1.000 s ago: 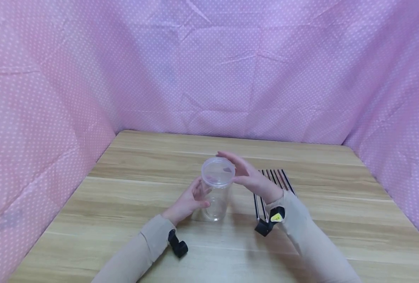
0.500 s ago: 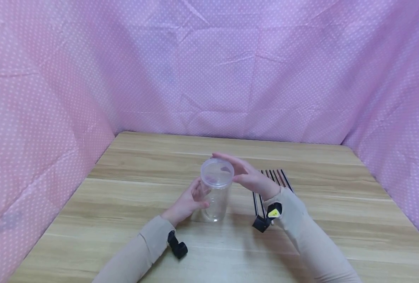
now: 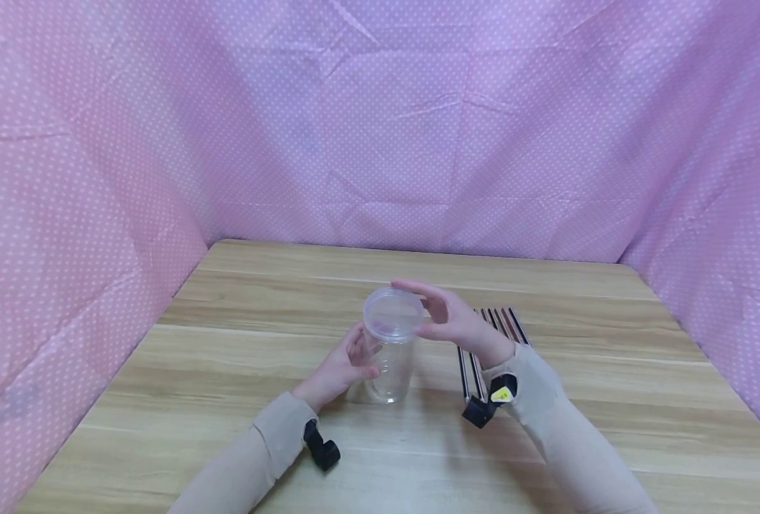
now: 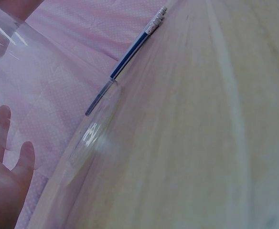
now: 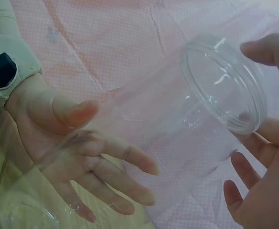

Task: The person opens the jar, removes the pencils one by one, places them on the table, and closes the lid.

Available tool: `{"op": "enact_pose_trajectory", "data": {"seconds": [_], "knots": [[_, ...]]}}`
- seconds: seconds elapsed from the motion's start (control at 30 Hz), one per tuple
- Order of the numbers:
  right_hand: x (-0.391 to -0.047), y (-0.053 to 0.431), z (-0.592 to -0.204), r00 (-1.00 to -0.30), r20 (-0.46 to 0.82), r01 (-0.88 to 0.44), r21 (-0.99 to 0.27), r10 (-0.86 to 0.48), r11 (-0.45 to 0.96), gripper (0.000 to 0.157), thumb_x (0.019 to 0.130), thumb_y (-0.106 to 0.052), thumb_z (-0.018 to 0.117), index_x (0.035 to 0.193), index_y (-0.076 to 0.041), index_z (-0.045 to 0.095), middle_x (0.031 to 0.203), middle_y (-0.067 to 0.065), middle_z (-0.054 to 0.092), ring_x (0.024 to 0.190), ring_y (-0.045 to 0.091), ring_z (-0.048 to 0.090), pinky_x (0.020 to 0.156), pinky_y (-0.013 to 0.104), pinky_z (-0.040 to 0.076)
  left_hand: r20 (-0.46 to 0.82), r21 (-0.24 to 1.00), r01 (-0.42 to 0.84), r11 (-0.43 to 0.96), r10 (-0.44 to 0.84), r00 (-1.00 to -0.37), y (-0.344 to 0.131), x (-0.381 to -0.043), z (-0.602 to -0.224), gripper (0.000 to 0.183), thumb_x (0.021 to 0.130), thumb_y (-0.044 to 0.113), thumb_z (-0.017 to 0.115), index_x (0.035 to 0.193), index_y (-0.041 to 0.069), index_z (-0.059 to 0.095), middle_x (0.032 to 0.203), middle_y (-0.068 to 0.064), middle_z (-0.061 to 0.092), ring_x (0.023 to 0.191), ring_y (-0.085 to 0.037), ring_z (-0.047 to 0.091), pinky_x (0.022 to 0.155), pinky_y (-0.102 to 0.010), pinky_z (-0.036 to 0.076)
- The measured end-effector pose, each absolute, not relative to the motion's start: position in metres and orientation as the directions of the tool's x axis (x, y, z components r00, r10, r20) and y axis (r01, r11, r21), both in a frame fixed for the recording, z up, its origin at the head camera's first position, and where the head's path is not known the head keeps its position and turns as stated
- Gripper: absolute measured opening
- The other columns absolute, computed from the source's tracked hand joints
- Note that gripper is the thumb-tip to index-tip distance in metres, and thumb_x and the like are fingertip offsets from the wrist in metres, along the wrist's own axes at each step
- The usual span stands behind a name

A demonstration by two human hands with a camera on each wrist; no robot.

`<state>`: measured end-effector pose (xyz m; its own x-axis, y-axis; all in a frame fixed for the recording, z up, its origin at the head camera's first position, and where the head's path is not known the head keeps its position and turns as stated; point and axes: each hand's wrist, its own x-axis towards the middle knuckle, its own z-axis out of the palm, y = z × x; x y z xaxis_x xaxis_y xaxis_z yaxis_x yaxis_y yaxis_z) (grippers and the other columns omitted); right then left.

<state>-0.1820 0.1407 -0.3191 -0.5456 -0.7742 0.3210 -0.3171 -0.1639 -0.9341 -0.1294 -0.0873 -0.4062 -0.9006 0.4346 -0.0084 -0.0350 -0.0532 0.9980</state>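
Observation:
A clear plastic jar [image 3: 389, 375] stands upright on the wooden table, its round clear lid [image 3: 393, 314] on top. My left hand [image 3: 337, 368] holds the jar's body from the left, thumb towards me and fingers round the far side. At the lid's right edge, my right hand [image 3: 459, 325] grips it with the thumb in front and the fingers reaching over behind. The right wrist view shows the ridged lid [image 5: 225, 83] between right thumb and fingers, and the left hand [image 5: 72, 148] through the see-through wall.
Several slim dark-and-light pens [image 3: 466, 375] lie side by side on the table [image 3: 277, 300], partly under my right wrist. Pink dotted cloth [image 3: 380, 143] hangs round the back and sides. A small black camera sits at each wrist.
My right hand's fingers first reach further round the lid to the left, then draw back to the right. My left hand and the jar stay nearly in place.

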Motion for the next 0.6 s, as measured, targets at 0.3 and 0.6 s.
{"op": "enact_pose_trajectory", "data": {"seconds": [0.3, 0.6], "knots": [[-0.165, 0.140, -0.313, -0.744, 0.268, -0.414, -0.904, -0.613, 0.108, 0.068, 0.074, -0.009, 0.076, 0.134, 0.001, 0.045, 0.136, 0.019, 0.049, 0.121, 0.036, 0.045, 0.105, 0.054, 0.032, 0.031, 0.996, -0.011, -0.090, 0.451, -0.892, -0.086, -0.127, -0.407, 0.089, 0.082, -0.005, 0.063, 0.150, 0.003, 0.006, 0.156, -0.021, 0.014, 0.140, -0.041, 0.022, 0.115, -0.052, 0.021], [-0.147, 0.131, -0.312, -0.833, 0.367, -0.504, -0.812, -0.414, 0.294, 0.063, 0.062, -0.008, 0.086, 0.116, -0.002, 0.056, 0.127, 0.014, 0.056, 0.120, 0.030, 0.048, 0.105, 0.052, 0.036, 0.096, 0.992, 0.051, -0.113, 0.451, -0.887, -0.084, -0.127, -0.411, 0.093, 0.078, 0.008, 0.072, 0.150, 0.004, 0.012, 0.155, -0.019, 0.020, 0.140, -0.041, 0.025, 0.117, -0.052, 0.016]]}}
